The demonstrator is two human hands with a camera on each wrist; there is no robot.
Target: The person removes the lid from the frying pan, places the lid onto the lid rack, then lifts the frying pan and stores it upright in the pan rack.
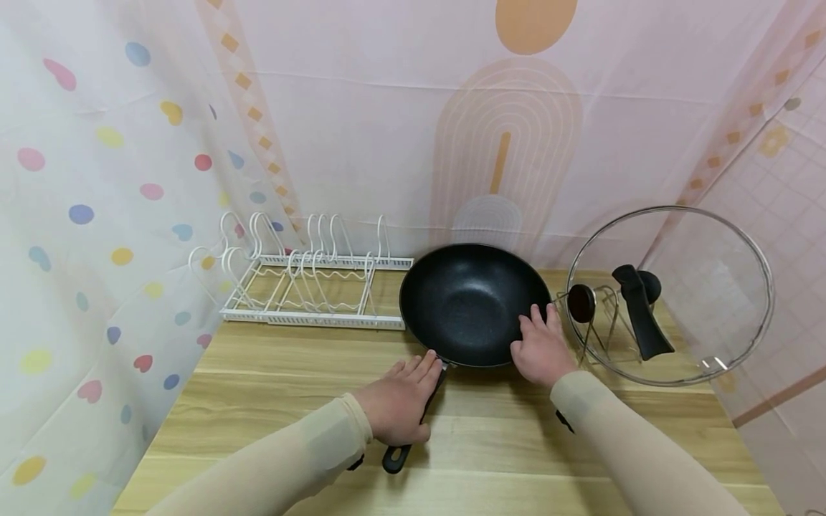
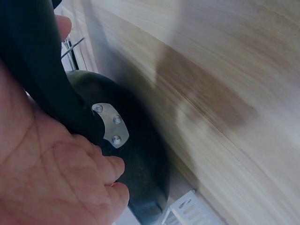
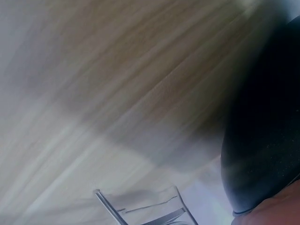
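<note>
A black wok (image 1: pixel 470 304) sits at the middle of the wooden table, its inside facing up and its black handle (image 1: pixel 396 459) pointing toward me. My left hand (image 1: pixel 401 401) lies over the handle with straight fingers, the thumb stretched out to the side. In the left wrist view the handle (image 2: pixel 44 70) runs across the palm, and a riveted metal bracket (image 2: pixel 114 126) joins it to the wok. On the wok's right rim rests my right hand (image 1: pixel 544 347), fingers spread. The right wrist view catches only a part of that hand (image 3: pixel 274 208) against the wok's dark outer side (image 3: pixel 267 126).
Left of the wok stands a white wire rack (image 1: pixel 335 322) with upright loops, close to its rim. To the right, a glass lid (image 1: pixel 716 287) with a black handle leans upright in a metal wire stand (image 1: pixel 606 315). A patterned curtain (image 1: pixel 361 143) hangs behind the table.
</note>
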